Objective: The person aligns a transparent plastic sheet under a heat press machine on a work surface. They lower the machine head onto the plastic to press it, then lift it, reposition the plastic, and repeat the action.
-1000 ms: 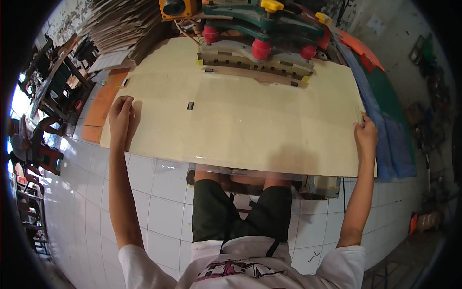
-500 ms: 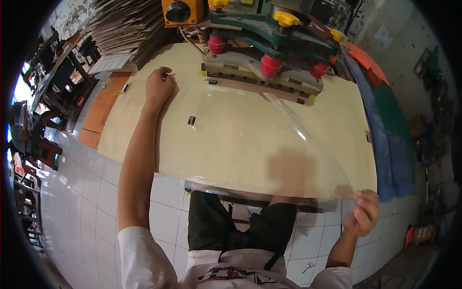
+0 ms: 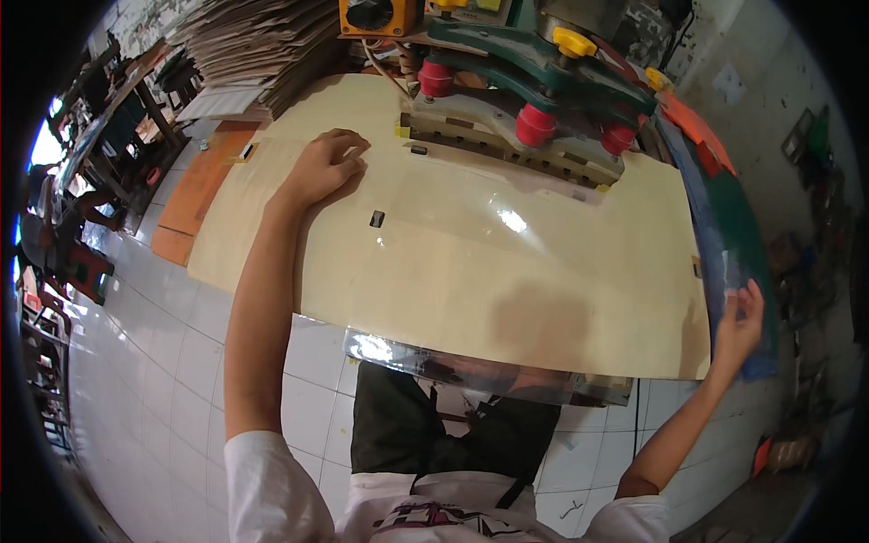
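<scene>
A clear plastic sheet [image 3: 434, 231] lies over a pale yellow board [image 3: 634, 312], its glare showing across the middle. My left hand [image 3: 328, 167] rests at the board's back left, open, fingers loosely bent and nothing held. Past the board's right edge, my right hand [image 3: 744, 321] is raised above blue sheeting, thumb and fingers closed at a glossy clear strip that appears to be part of the plastic sheet; how the strip joins the rest is hard to make out. Small dark blocks, one of them this black block [image 3: 377, 219], are fixed on the board.
A press head with green arms [image 3: 507, 54], red cushions [image 3: 536, 125] and yellow knobs hangs over the board's back edge. At the back left stands a tall stack of cardboard [image 3: 244, 54]. Glossy clear film [image 3: 407, 351] hangs past the near edge, above my lap.
My right hand has moved up and right from the board's near right corner. The plastic's raised fold has flattened. My left hand has shifted slightly right, with its fingers more extended.
</scene>
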A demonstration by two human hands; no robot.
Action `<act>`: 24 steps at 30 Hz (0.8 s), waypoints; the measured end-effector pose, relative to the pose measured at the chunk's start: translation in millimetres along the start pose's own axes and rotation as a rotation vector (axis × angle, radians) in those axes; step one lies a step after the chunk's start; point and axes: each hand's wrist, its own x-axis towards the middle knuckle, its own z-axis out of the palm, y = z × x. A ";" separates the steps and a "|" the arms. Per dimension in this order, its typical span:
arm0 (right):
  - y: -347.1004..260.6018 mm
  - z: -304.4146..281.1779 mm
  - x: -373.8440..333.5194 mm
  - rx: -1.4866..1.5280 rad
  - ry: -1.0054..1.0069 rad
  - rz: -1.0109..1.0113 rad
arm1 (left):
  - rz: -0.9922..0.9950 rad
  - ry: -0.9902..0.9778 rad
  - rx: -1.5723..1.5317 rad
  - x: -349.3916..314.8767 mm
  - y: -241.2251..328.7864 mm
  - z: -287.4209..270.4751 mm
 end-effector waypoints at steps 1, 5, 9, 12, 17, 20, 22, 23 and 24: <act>-13.4 11.0 3.3 -0.155 0.002 -0.143 | 0.010 -0.002 0.034 -1.5 0.1 1.5; -77.5 76.8 11.7 0.068 -0.552 -0.166 | 0.025 0.031 0.108 -4.8 -1.5 -2.6; -103.2 131.4 6.8 0.152 -0.997 -0.271 | 0.050 0.094 0.056 -2.0 8.0 3.2; -108.5 157.5 -6.4 0.077 -0.933 -0.338 | 0.168 0.161 0.073 -0.1 1.7 2.6; -124.7 157.2 -1.7 0.022 -0.906 -0.304 | 0.196 0.198 0.122 2.7 8.1 2.3; -128.9 156.4 3.5 0.020 -1.002 -0.152 | 0.190 0.207 0.125 5.2 12.7 3.0; -131.1 156.2 4.7 0.037 -1.060 -0.069 | 0.182 0.208 0.140 4.6 17.8 4.0; -132.9 155.7 4.6 0.053 -1.079 -0.040 | 0.180 0.211 0.142 4.2 19.4 3.6; -134.1 156.6 3.7 0.069 -1.097 -0.010 | 0.179 0.214 0.144 4.0 20.6 2.7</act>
